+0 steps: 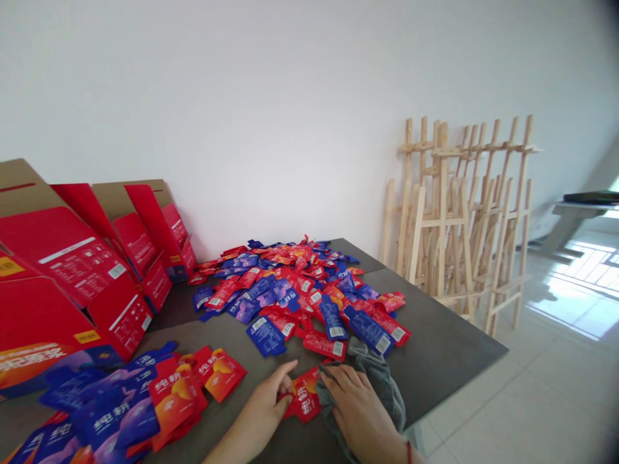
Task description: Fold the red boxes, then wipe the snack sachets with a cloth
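Note:
A red pouch (305, 401) with orange fruit print lies at the table's front edge, between my two hands. My left hand (265, 403) touches its left side, thumb and fingers closed together at the pouch's edge. Under my right hand (358, 406) is a grey-green cloth (382, 380), bunched up and pressed against the pouch's right side; the fingers lie spread over it. Just beyond my hands spreads a large pile of red and blue pouches (285, 293). Another group of blue and red pouches (118, 412) lies at the front left, overlapping.
Open red cardboard boxes (72, 258) stand along the table's left side. The dark grey table (435, 335) ends in a corner at the right. Wooden easels (442, 219) lean near the white wall beyond it. A bench (575, 219) stands farther right.

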`<state>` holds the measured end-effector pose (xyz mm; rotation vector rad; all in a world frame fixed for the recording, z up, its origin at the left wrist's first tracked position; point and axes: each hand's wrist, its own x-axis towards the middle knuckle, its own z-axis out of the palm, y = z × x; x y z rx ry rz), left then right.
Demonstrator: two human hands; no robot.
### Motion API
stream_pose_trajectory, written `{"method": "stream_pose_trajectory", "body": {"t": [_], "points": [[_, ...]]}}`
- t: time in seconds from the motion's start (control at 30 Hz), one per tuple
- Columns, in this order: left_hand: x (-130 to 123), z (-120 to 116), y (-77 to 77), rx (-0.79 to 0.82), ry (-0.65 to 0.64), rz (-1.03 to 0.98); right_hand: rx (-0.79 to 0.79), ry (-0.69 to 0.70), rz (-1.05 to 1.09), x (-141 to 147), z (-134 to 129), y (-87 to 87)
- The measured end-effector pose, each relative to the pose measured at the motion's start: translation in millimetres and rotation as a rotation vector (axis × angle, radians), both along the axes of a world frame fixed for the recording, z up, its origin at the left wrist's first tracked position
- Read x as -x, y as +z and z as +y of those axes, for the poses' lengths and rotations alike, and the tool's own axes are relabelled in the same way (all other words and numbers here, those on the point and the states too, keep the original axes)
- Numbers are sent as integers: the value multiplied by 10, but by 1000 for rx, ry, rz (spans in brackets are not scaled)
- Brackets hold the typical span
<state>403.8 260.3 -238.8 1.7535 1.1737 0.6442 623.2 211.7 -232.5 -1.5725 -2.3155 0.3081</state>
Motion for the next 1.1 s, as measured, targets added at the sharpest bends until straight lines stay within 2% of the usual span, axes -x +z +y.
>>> {"method": "stream_pose_trajectory", "body": {"t": [0.13,0.27,0.4,0.47,0.63,0.67,0.73,0.83,0.97,1.1], "points": [[19,17,-1,10,-5,-15,24,-138,-28,-226,32,56],[58,55,-62,41,-39,-96,-40,-145,9,-155,3,167],[85,67,-108,49,-29,-104,-132,-88,12,-25,5,164],[80,50,-85,40,-21,-72,-135,-86,2,-30,19,150],[26,-19,58,21,-43,-47,-118,-197,19,10,-14,236],[17,-24,77,3,-41,-54,-108,-165,26,65,-31,247],[11,-18,91,-27,-23,-58,-72,-7,21,199,-59,224],[20,8,61,-22,8,-53,-9,206,-21,340,-67,96],[22,13,13,51,32,-44,33,167,-11,263,-43,-36],[11,2,-10,86,58,-60,60,133,11,115,-44,-14]]}}
